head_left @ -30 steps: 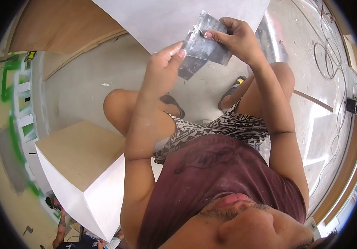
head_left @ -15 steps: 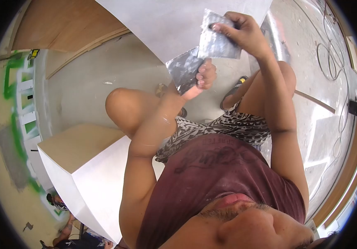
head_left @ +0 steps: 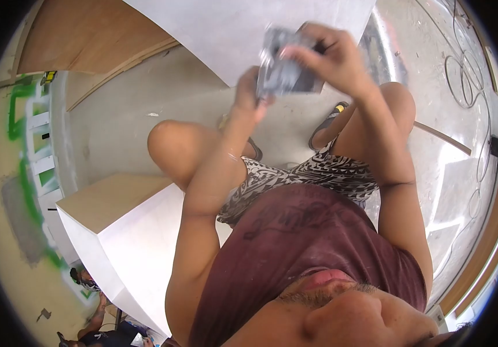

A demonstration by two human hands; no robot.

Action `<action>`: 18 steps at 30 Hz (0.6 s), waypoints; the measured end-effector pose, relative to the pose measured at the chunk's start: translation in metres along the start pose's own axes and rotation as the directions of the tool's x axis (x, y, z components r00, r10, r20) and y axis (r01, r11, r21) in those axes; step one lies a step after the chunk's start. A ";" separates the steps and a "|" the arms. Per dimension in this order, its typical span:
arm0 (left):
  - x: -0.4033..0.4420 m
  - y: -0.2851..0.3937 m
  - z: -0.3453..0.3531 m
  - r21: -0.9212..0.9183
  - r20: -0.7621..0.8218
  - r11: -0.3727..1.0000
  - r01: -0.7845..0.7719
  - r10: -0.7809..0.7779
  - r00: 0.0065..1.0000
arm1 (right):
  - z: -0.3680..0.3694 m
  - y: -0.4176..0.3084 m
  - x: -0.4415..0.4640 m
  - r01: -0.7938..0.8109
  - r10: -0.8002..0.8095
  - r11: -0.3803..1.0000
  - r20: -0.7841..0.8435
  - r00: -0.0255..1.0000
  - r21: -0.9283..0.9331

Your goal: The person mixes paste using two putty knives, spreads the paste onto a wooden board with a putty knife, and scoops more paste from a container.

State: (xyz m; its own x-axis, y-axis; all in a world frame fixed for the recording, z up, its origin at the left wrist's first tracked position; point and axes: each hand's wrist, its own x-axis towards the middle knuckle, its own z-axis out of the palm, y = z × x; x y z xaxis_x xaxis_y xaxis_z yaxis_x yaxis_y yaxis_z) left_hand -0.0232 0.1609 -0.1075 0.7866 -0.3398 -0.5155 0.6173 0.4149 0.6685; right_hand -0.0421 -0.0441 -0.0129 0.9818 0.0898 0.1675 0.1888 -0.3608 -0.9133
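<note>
My right hand point(head_left: 341, 61) pinches a thin, roughly square metal putty spreader point(head_left: 288, 68), smeared with pale residue and blurred by motion. Close by on the left, my left hand point(head_left: 250, 92) is closed at the near spreader's left edge. A second metal putty spreader, clear in my left hand a moment earlier, is now mostly hidden behind the first or turned edge-on. Both hands are raised above my knees, in front of a large white panel point(head_left: 214, 34).
A white box-like piece with a tan side point(head_left: 116, 199) stands at my left. Brown wooden board point(head_left: 92, 34) lies at upper left. Cables point(head_left: 463, 87) and a thin strip point(head_left: 443, 137) lie on the floor at right. Another person point(head_left: 107, 332) is at lower left.
My left hand has turned and moved up-left, so its spreader no longer shows its face. My right hand has shifted left and slightly down with its spreader, which now overlaps the left hand.
</note>
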 end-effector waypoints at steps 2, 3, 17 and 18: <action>0.022 0.014 -0.023 0.251 0.055 0.906 -0.342 0.339 0.939 | -0.016 0.009 0.005 0.110 -0.107 0.994 -0.220 0.970 0.004; 0.022 0.024 -0.020 0.358 0.111 0.790 -0.497 0.492 0.863 | -0.020 0.008 0.008 0.036 -0.044 0.999 -0.317 0.947 -0.033; -0.023 0.071 0.002 0.961 0.254 -0.059 -0.268 0.566 0.784 | -0.002 0.039 0.001 -0.152 0.083 0.813 -0.147 0.986 -0.563; -0.023 0.071 -0.001 0.965 0.257 -0.098 -0.245 0.567 0.783 | -0.012 0.033 0.004 -0.234 0.144 0.837 -0.214 0.966 -0.494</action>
State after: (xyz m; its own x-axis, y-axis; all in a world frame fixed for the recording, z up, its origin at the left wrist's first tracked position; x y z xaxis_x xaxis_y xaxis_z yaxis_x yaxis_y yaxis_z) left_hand 0.0030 0.1988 -0.0489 0.9623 -0.2473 0.1129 -0.2661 -0.7715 0.5779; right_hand -0.0315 -0.0671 -0.0376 0.9803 -0.1639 0.1100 -0.0610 -0.7817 -0.6207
